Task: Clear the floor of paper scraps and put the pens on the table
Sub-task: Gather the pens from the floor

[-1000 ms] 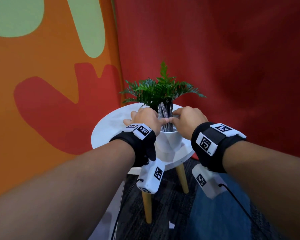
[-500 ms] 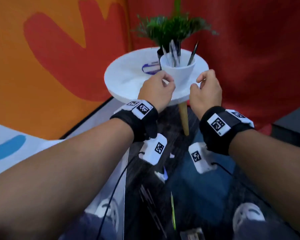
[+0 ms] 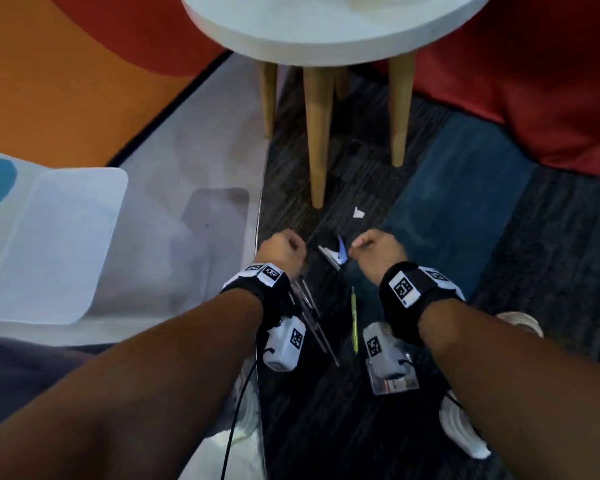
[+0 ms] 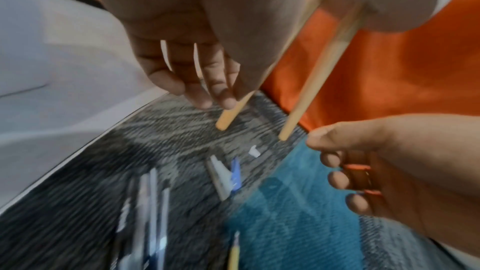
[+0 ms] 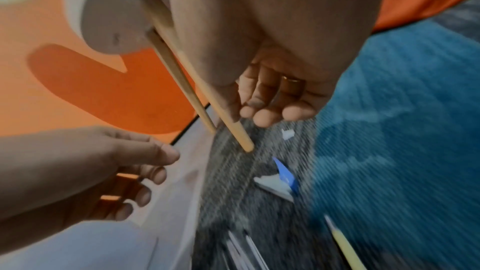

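Both my hands hang over the dark grey carpet with nothing in them. My left hand (image 3: 282, 249) has its fingers loosely curled, relaxed and holding nothing; the left wrist view shows the fingertips (image 4: 207, 93) pointing down at the floor. My right hand (image 3: 374, 252) is the same, fingers slack and apart, a gold ring (image 5: 291, 79) on one of them. I judge they are low and side by side because I am about to start gathering from the floor.

What I must pick up lies between and below my wrists. A folded white-and-blue paper scrap (image 3: 335, 254) sits right between my hands, near both, touching neither. A small white paper scrap (image 3: 358, 213) lies further off at 12 o'clock from it, near the foot of a light wooden table leg (image 3: 317, 133). At 6 o'clock from the folded scrap a slim yellow-green pen (image 3: 354, 318) lies lengthwise on the carpet, and at 7 o'clock a cluster of dark and clear pens (image 3: 312, 317) lies partly hidden under my left wrist; how many I cannot tell, the wrist views being blurred.

The round white table top (image 3: 326, 39), where the pens belong, stands at 12 o'clock, its edge just in view overhead.

As for writing, I can read none: the black wrist bands (image 3: 404, 289) carry only square black-and-white coded tags, and any lettering beside them is too small to make out.
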Tool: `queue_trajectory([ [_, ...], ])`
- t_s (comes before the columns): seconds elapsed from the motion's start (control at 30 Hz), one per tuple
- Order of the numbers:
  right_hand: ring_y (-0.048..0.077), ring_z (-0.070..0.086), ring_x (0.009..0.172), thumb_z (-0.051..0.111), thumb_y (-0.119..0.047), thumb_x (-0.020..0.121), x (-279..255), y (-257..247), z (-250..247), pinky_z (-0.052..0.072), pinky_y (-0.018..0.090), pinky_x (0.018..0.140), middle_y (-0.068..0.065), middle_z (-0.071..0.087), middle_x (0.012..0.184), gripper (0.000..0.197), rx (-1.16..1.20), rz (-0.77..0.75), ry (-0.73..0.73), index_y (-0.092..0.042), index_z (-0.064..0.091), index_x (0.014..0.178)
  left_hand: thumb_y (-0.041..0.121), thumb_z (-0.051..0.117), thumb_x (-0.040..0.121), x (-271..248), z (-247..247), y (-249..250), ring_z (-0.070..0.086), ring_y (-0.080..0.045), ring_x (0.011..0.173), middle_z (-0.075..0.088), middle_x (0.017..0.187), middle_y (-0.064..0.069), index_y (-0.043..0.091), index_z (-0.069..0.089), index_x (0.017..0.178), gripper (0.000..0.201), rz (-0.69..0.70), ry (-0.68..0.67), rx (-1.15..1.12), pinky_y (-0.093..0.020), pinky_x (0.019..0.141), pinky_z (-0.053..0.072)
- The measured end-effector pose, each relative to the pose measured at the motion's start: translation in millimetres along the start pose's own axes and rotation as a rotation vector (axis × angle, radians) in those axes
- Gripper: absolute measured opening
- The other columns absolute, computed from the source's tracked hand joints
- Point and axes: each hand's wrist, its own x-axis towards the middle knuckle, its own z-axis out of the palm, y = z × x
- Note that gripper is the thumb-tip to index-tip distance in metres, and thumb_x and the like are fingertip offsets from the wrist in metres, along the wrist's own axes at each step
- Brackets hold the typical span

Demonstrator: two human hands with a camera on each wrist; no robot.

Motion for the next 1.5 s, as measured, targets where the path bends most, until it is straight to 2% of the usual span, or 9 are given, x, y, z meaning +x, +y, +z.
queue_trajectory([
  [0.23,0.017,0.061,0.076,0.078,-0.026,0.077,-2,60,63,0.046,0.023,0.072,-0.005,0.062,0.070,0.014,-0.128,0.225,-0.269,-0.019,0.066,0.074,0.017,0.060,0.083,7,57,-85,0.067,-0.031,0.076,0.070,0.075,-0.008,0.021,0.054,0.065,0.020,-0.257,-0.092,-0.078,-0.036,0.070,0.057],
  [0.33,0.022,0.063,0.080,0.079,-0.028,0.077,-6,78,85,0.049,0.026,0.073,0.001,0.065,0.079,0.015,-0.164,0.328,-0.349,-0.019,0.068,0.074,0.021,0.065,0.086,2,78,-111,0.066,-0.028,0.075,0.070,0.076,-0.005,0.023,0.054,0.066,0.023,-0.329,-0.169,-0.050,-0.036,0.071,0.056],
  [0.47,0.028,0.063,0.093,0.076,-0.031,0.080,-12,100,102,0.051,0.032,0.080,0.006,0.065,0.090,0.029,-0.202,0.373,-0.240,-0.021,0.053,0.066,0.034,0.064,0.087,-4,89,-122,0.063,-0.021,0.073,0.070,0.076,0.000,0.020,0.060,0.080,0.016,-0.378,-0.207,-0.060,-0.028,0.066,0.050],
  [0.57,0.031,0.061,0.087,0.070,-0.032,0.085,-14,111,103,0.048,0.036,0.069,0.006,0.057,0.085,0.030,-0.231,0.402,-0.157,-0.020,0.045,0.077,0.042,0.063,0.086,-4,97,-123,0.063,-0.020,0.074,0.071,0.080,-0.001,0.021,0.059,0.081,0.022,-0.399,-0.212,-0.063,-0.030,0.069,0.050],
  [0.73,0.030,0.057,0.074,0.069,-0.031,0.086,-3,115,98,0.045,0.035,0.062,0.009,0.059,0.087,0.032,-0.229,0.422,-0.084,-0.016,0.044,0.098,0.046,0.061,0.089,-1,110,-119,0.058,-0.025,0.078,0.066,0.093,-0.005,0.017,0.059,0.092,0.029,-0.439,-0.215,-0.070,-0.032,0.069,0.046],
  [0.9,0.033,0.062,0.089,0.071,-0.032,0.085,7,117,99,0.049,0.036,0.068,0.010,0.061,0.092,0.028,-0.315,0.381,-0.117,-0.014,0.052,0.096,0.045,0.063,0.089,6,115,-115,0.057,-0.030,0.088,0.062,0.104,-0.010,0.011,0.060,0.103,0.037,-0.517,-0.189,-0.102,-0.035,0.076,0.047],
  [1.13,0.030,0.059,0.082,0.069,-0.028,0.085,13,114,94,0.045,0.030,0.064,0.013,0.066,0.099,0.023,-0.365,0.348,-0.175,-0.011,0.060,0.097,0.034,0.062,0.092,11,112,-106,0.059,-0.032,0.088,0.062,0.097,-0.012,0.013,0.058,0.089,0.021,-0.482,-0.191,-0.112,-0.038,0.082,0.051],
  [1.33,0.031,0.062,0.093,0.068,-0.026,0.086,4,97,80,0.047,0.030,0.067,0.013,0.065,0.102,0.022,-0.367,0.301,-0.179,-0.010,0.061,0.100,0.030,0.056,0.090,5,97,-95,0.054,-0.029,0.077,0.056,0.089,-0.008,0.015,0.050,0.089,0.016,-0.443,-0.148,-0.027,-0.032,0.069,0.044],
  [1.5,0.032,0.062,0.097,0.066,-0.022,0.087,-7,60,46,0.049,0.032,0.075,0.014,0.065,0.102,0.018,-0.341,0.215,-0.144,-0.010,0.061,0.100,0.030,0.057,0.091,0,61,-70,0.052,-0.025,0.068,0.059,0.083,-0.007,0.017,0.055,0.084,0.015,-0.332,-0.054,-0.045,-0.029,0.063,0.040],
])
